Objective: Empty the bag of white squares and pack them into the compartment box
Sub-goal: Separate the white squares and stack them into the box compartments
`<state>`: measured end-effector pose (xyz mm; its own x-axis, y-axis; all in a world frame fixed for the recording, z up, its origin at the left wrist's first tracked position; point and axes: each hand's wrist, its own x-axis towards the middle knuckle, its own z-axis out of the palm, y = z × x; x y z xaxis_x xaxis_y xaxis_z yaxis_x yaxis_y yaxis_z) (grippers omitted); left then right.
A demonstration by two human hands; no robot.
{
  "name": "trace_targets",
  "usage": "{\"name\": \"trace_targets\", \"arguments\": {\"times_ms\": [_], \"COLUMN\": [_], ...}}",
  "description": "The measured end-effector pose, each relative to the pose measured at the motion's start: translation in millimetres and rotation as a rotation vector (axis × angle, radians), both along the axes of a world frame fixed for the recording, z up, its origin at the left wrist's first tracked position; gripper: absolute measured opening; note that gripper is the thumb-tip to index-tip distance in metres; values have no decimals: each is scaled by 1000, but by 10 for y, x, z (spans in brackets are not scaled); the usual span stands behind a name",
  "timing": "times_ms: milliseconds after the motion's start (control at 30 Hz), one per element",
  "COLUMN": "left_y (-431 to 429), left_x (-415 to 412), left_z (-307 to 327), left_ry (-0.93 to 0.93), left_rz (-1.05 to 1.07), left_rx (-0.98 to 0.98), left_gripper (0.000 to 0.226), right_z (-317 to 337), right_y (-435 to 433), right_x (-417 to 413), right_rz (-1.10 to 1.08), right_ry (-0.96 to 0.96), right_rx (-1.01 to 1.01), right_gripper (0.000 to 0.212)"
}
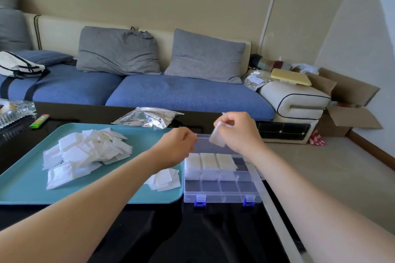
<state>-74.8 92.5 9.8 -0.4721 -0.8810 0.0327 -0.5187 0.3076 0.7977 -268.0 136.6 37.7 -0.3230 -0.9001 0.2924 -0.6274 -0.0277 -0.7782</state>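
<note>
Living room: a blue sofa (181, 94) runs behind; in front, a glossy black surface (149, 230) carries everything.
Bag: the silver bag (147, 117) lies slack at the far edge of the surface, just beyond the tray. It looks emptied, though its inside is hidden.
Tray: the teal tray (25, 190) fills the left part of the surface. A big loose heap of white squares (85, 153) sits in its middle and a smaller heap (164, 179) at its near right corner.
Box: the clear compartment box (222, 197) stands against the tray's right edge, with its lid (203, 146) open.
Done: the emptying seems finished, and three far-row cells (208, 161) are packed to the rim.
Left to do: the far row's right-end cell looks empty and the near-row cells are bare. Most squares are on the tray — well under half packed, I judge.
Right hand: the right hand (239, 132) pinches a small stack of squares (218, 136) between thumb and fingertips, above the box's far edge and clear of the cells.
Left hand: the left hand (177, 147) hovers over the box's far left corner with its fingers curled away from view. Whether it holds anything cannot be told.
Squares and hands: the held stack is between the two hands, just beside the left one. The big heap lies left of the left forearm, and the smaller heap is partly under it.
</note>
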Motion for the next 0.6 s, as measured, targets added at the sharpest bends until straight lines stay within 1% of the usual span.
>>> {"name": "trace_targets", "arguments": {"times_ms": [33,67,133,200,300,400,500,600], "left_y": [-2,-3,2,51,126,163,162,127], "left_x": [-12,-16,-65,-143,-284,-383,-432,-434], "left_z": [-49,-100,-213,-287,-356,-422,-474,-512], "left_ry": [-81,-160,-292,-393,-502,-631,-621,-574], "left_rz": [-18,-67,-203,-311,-426,-476,-481,-460], "left_rx": [-154,-276,-445,-572,-690,-807,-869,-893], "left_gripper": [26,26,29,31,41,52,52,49], "right_z": [-15,-35,-86,-134,-171,-225,-267,-291], "right_y": [11,11,14,18,49,47,31,32], "right_x": [-85,-170,-334,-437,-507,-528,-541,-544], "right_rz": [-35,-67,-126,-145,-90,-39,4,90], "right_ry": [66,119,227,323,378,430,477,560], "right_rx": [41,91,188,276,400,467,542,640], "right_gripper": [22,24,23,21,22,19,18,25]}}
